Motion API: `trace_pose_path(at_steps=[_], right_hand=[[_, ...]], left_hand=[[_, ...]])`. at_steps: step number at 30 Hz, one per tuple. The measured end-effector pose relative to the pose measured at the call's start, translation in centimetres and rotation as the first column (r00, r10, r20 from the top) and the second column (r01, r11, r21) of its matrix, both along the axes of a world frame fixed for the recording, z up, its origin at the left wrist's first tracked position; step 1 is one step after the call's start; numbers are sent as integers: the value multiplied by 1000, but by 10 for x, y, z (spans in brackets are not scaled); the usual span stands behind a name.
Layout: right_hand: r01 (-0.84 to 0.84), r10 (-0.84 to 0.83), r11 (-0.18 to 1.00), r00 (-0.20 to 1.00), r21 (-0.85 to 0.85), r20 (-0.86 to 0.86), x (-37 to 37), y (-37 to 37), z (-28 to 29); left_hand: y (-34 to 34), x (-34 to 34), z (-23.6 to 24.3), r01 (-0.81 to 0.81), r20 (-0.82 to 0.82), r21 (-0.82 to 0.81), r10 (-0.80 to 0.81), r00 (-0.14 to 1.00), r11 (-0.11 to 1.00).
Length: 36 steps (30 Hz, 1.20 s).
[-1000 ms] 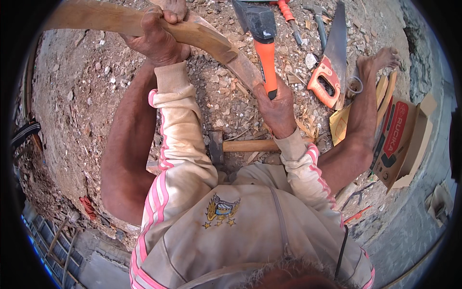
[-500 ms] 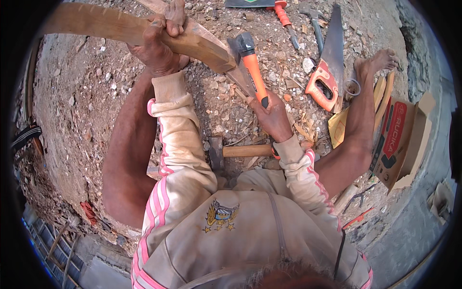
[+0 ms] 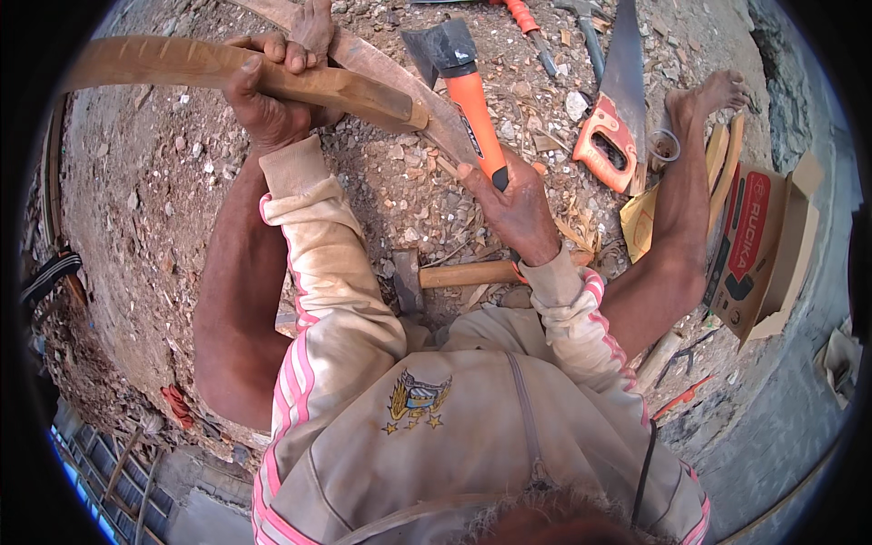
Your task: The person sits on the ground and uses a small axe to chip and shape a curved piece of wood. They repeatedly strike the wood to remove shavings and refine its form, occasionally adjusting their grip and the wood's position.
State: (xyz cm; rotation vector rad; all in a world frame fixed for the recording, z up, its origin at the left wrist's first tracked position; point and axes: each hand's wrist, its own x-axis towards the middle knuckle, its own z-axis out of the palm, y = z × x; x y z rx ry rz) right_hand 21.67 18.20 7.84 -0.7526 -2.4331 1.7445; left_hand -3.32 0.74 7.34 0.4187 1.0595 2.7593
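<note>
My left hand (image 3: 268,104) is wrapped round a long piece of timber (image 3: 363,91), its cut end pointing right. That timber lies across a flatter plank (image 3: 436,113) on the ground. My right hand (image 3: 518,213) is closed round the lower end of a hatchet's orange and black handle. The hatchet (image 3: 477,118) stands up from my grip, its dark head (image 3: 440,47) above the plank and apart from the timber's end. My bare left foot (image 3: 313,32) rests at the plank, beside my left hand.
A hammer (image 3: 468,274) with a wooden handle lies close before me. To the right are a handsaw (image 3: 609,145), a chisel with a red handle (image 3: 522,16), a claw hammer (image 3: 592,41), a clear cup (image 3: 664,145) and an open cardboard box (image 3: 758,245). Wood chips and stones cover the ground.
The hatchet head has moved away from the timber's end, farther from me and slightly left. The timber has shifted a little left and turned in my left hand.
</note>
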Motion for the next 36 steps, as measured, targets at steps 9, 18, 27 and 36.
trace_pose_path(at_steps=[9, 18, 27, 36], right_hand=[[59, -59, 998, 993, -7, -105, 0, -3, 29], [27, -27, 999, 1000, -28, 2, 8, 2, -5], [-3, -1, 999, 994, 44, 110, 13, 3, -39], [-57, 42, 994, 986, 90, 164, 17, 2, -44]], left_hand=[[-2, -29, -23, 136, -81, 105, -128, 989, 985], [-20, -45, -39, 134, -38, 132, -130, 991, 982], [-8, -43, -35, 103, -19, 74, -102, 995, 992], [-3, -41, -27, 210, -50, 141, -204, 978, 968]])
